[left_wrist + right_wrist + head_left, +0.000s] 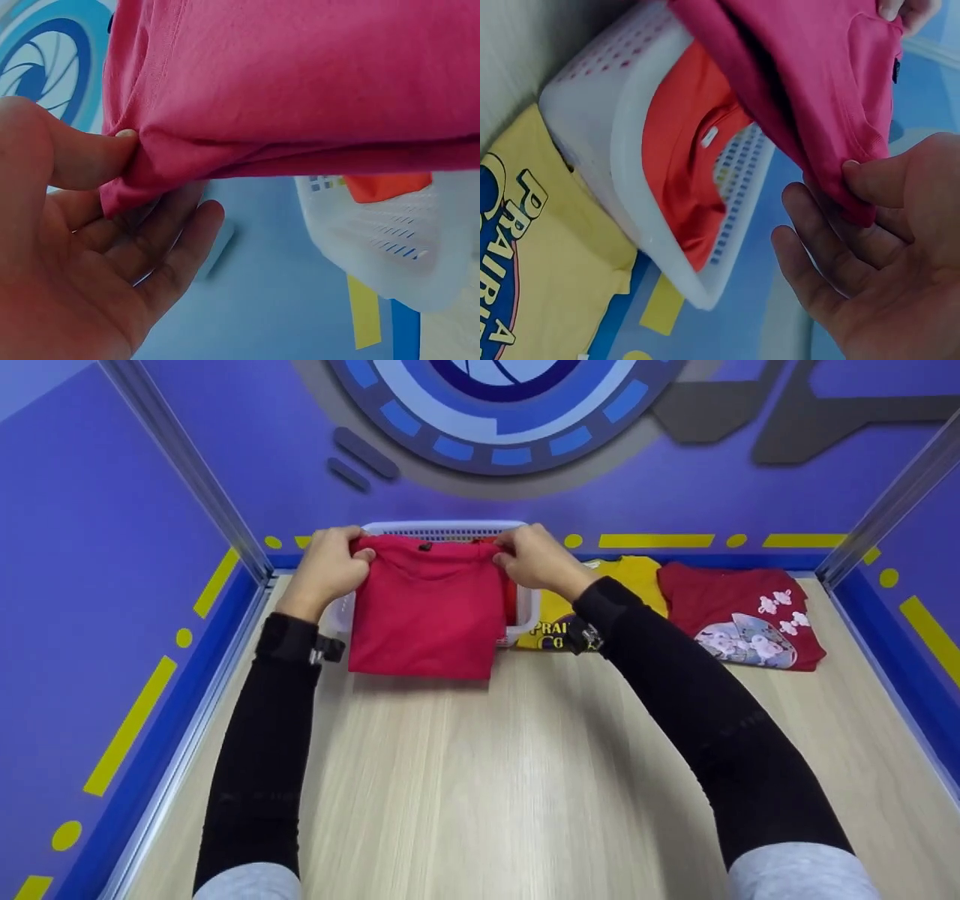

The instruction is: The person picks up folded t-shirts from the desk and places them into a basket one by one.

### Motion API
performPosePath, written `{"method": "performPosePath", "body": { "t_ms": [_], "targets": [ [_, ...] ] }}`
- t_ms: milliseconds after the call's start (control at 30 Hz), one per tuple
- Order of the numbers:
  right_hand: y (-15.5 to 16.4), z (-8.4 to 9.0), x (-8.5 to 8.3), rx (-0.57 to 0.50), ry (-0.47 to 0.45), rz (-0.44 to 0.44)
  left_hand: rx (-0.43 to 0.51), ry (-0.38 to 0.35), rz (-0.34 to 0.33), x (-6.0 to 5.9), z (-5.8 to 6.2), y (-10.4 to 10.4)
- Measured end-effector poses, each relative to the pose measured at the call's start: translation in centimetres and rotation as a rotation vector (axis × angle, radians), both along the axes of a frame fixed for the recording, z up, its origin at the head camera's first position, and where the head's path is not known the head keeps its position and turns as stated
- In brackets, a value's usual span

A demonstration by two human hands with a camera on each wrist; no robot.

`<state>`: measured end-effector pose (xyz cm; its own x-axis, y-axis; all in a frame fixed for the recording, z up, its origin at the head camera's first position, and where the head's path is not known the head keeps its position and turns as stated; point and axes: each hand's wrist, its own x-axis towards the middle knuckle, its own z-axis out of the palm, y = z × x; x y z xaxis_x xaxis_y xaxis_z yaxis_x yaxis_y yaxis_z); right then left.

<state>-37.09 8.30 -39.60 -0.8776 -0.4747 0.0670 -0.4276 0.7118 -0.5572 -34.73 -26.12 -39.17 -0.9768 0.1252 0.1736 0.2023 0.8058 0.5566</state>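
Folded red shirt [427, 607] hangs over the white basket [527, 619], its lower edge on the table [525, 780], pinched at its top corners by my left hand [328, 566] and right hand [536, 559], thumb against fingers. I judge level corners keep the fold flat above the orange shirt [686, 161].

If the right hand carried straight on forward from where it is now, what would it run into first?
Probably the far rim of the white basket below the right hand, then the purple back wall; depth is hard to judge.
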Motion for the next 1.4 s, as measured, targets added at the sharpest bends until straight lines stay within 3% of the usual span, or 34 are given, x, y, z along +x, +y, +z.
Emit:
{"method": "performPosePath", "body": {
  "t_ms": [167,367,533,767,1033,1233,1400],
  "targets": [
    [-0.3,-0.4,-1.1,0.018,-0.018,-0.024,-0.027,-0.090,0.013,-1.5,0.4,0.2],
    [-0.5,-0.9,-2.5,-0.011,0.031,-0.047,-0.033,-0.086,0.055,-2.9,0.5,0.7],
    [-0.6,-1.8,-3.6,-0.017,0.044,-0.070,-0.061,-0.082,0.089,-4.2,-0.1,1.3],
    [-1.0,-3.6,-4.5,0.010,0.054,-0.111,-0.132,-0.182,0.098,-6.1,-1.4,2.1],
    [-1.7,-4.5,-5.3,0.071,0.065,-0.066,-0.187,-0.205,0.129,-7.1,-3.2,2.2],
    [-2.0,-4.9,-6.2,0.096,0.074,-0.046,-0.204,-0.220,0.143,-7.8,-3.4,2.1],
    [-2.6,-5.7,-6.8,0.093,0.091,-0.036,-0.231,-0.188,0.142,-8.0,-4.0,1.9]
  ]
}}
